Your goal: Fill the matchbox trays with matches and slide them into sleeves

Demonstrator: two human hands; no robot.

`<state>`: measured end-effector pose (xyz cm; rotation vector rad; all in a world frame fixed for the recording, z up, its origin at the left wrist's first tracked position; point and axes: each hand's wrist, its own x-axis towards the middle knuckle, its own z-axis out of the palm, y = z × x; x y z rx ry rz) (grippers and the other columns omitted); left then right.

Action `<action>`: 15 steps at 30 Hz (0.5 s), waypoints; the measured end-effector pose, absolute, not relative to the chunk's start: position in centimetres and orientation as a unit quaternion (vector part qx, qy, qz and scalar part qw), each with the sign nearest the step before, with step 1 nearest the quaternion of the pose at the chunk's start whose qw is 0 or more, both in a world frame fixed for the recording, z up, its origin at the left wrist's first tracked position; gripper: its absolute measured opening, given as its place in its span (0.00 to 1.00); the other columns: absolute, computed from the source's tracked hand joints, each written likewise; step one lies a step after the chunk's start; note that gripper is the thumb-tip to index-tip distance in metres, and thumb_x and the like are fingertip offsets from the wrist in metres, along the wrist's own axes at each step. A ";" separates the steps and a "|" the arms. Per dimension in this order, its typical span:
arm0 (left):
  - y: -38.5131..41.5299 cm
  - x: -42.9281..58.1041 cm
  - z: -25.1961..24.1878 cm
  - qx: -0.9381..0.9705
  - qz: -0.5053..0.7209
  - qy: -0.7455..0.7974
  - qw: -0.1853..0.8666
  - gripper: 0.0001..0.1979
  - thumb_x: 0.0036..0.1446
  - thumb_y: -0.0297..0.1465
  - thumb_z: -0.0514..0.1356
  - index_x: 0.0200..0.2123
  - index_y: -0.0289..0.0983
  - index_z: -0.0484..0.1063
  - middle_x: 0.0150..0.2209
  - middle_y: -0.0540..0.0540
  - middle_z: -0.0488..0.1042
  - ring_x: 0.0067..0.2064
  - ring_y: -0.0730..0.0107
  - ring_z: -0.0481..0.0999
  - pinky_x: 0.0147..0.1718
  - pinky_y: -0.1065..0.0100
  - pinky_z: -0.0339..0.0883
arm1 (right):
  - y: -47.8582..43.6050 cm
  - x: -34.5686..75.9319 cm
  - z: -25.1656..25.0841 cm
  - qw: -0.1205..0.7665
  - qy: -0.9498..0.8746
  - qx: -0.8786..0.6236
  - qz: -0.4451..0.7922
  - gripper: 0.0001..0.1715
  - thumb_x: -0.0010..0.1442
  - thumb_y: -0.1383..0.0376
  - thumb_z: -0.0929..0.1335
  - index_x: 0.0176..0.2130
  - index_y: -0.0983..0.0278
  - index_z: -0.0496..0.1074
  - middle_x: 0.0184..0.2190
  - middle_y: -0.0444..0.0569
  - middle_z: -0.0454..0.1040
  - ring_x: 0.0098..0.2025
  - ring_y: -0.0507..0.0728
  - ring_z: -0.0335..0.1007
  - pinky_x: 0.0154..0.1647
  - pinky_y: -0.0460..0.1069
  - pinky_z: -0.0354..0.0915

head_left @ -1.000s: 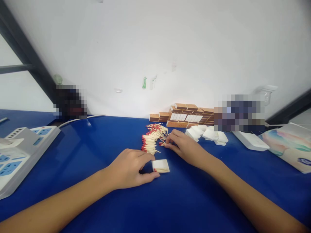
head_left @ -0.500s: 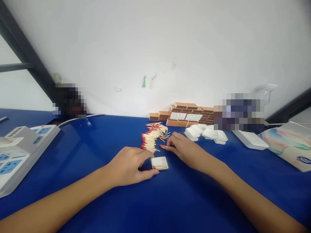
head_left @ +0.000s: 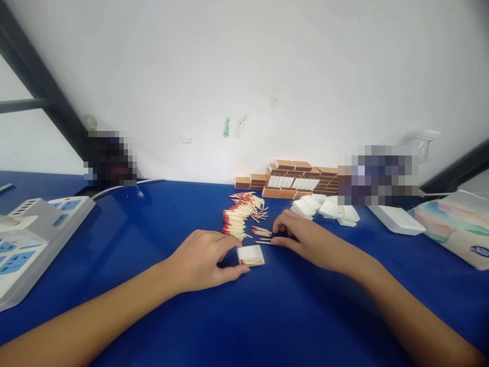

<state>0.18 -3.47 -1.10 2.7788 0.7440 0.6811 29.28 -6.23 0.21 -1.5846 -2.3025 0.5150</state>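
Observation:
A small white matchbox tray (head_left: 251, 254) with some matches along its near side stands between the thumb and fingers of my left hand (head_left: 208, 262), which is closed on its left end. To the right, my right hand (head_left: 300, 234) is open, thumb and fingertips apart at the tail ends of a small group of loose matches (head_left: 262, 232). Two of these matches lie by the thumb, and I cannot tell whether it touches them. A large pile of red-tipped matches (head_left: 235, 221) lies just beyond the tray.
Stacked brown matchboxes (head_left: 280, 192) stand against the wall. Several white trays (head_left: 305, 206) are heaped before them. On the right are a white box (head_left: 397, 220) and a colourful packet (head_left: 454, 224). A large power strip (head_left: 49, 244) occupies the left side of the blue table (head_left: 244, 326).
My right hand has let go of the bunch of matches it was pinching and moved slightly right. Those matches now lie spread on the table. My left hand and the tray have stayed put.

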 end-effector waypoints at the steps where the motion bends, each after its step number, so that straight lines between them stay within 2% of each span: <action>1: -3.5 0.2 -1.1 0.936 0.229 0.251 0.093 0.15 0.61 0.42 0.66 0.45 0.38 0.77 0.24 0.54 0.73 0.24 0.73 0.72 0.26 0.70 0.61 | -6.3 29.3 0.2 0.149 -0.801 -0.551 0.182 0.10 0.71 0.55 0.66 0.41 0.59 0.69 0.41 0.49 0.72 0.40 0.58 0.70 0.40 0.53 0.67; 9: -3.4 0.2 -1.0 0.937 0.226 0.250 0.090 0.15 0.61 0.43 0.66 0.44 0.38 0.77 0.24 0.54 0.73 0.24 0.73 0.72 0.26 0.70 0.61 | -6.7 29.2 0.3 0.134 -0.811 -0.543 0.175 0.11 0.72 0.61 0.63 0.37 0.60 0.70 0.40 0.50 0.73 0.38 0.57 0.71 0.38 0.52 0.67; 15: -3.4 0.2 -1.2 0.938 0.229 0.245 0.086 0.15 0.61 0.42 0.67 0.44 0.38 0.77 0.25 0.54 0.73 0.24 0.72 0.73 0.26 0.70 0.61 | -6.9 28.0 0.5 0.139 -0.809 -0.544 0.174 0.11 0.73 0.62 0.62 0.38 0.60 0.69 0.39 0.48 0.72 0.37 0.56 0.71 0.38 0.52 0.66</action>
